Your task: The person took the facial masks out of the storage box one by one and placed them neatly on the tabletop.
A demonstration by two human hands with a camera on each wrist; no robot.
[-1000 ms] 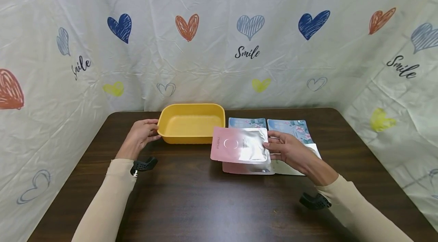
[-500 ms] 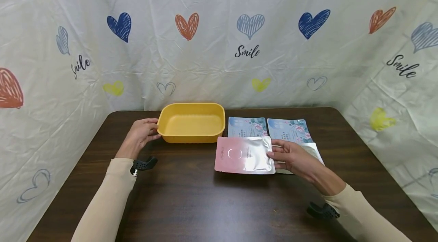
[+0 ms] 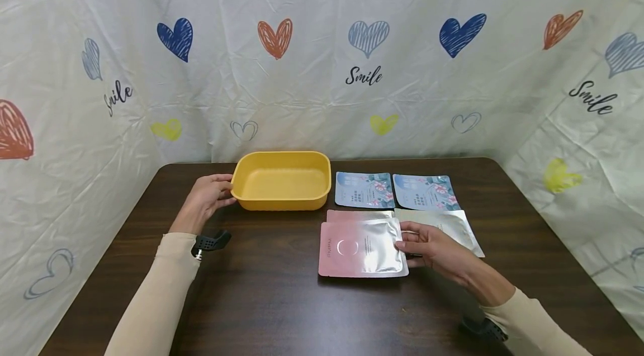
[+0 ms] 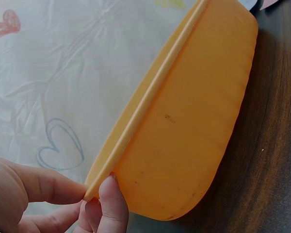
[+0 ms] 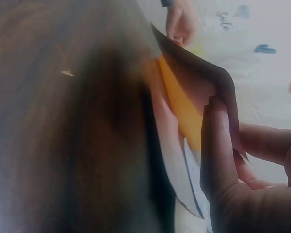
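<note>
My left hand (image 3: 205, 202) pinches the left rim of a yellow plastic basin (image 3: 280, 204); in the left wrist view, thumb and fingers meet on the rim of the basin (image 4: 179, 116). Between the thumb and fingers of my right hand (image 3: 440, 250) is the right edge of a pink-and-silver sheet mask packet (image 3: 362, 248). It is held flat, just above the table or touching it; I cannot tell which. This packet partly covers a second pink packet (image 3: 358, 215). A pale packet (image 3: 455, 227) lies behind my right hand, partly hidden.
Two blue flowered packets (image 3: 364, 189) lie side by side to the right of the basin, near the back edge. Everything rests on a dark wooden table (image 3: 282, 311). A white sheet printed with hearts (image 3: 312, 104) hangs behind and at both sides.
My right hand has brought the pink packet down the view towards me and slightly right. The blue packets and part of the second pink one are uncovered. My left hand stays on the basin.
</note>
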